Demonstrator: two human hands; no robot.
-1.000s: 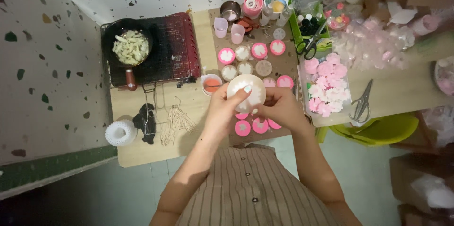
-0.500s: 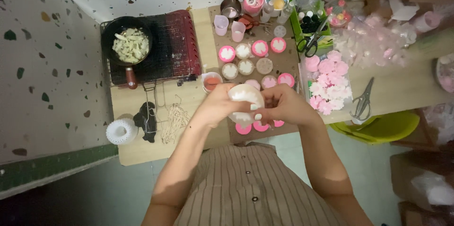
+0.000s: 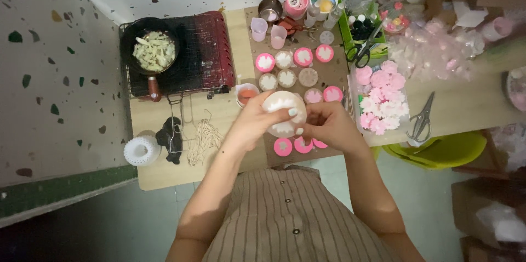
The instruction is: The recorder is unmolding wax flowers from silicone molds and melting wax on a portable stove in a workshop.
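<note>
A round whitish mould (image 3: 283,109) with a scalloped rim is held between both hands above the brown board (image 3: 261,43). My left hand (image 3: 253,122) wraps its left side, thumb over the top. My right hand (image 3: 324,124) grips its right side with fingers curled under. Rows of small round moulds, pink (image 3: 265,62) and pale (image 3: 284,60), lie on the board beyond it, and three pink ones (image 3: 283,146) sit just below my hands.
A black pan of pale chunks (image 3: 154,51) rests on a red-edged wire rack (image 3: 208,48) at left. A white lattice cup (image 3: 141,150), wick strands (image 3: 204,137), two scissors (image 3: 421,119), a tray of pink flowers (image 3: 379,97), cups and jars crowd the table.
The mould has been turned and squeezed between my hands, dropping slightly then rising again; both hands shifted a little with it. The rest has not moved.
</note>
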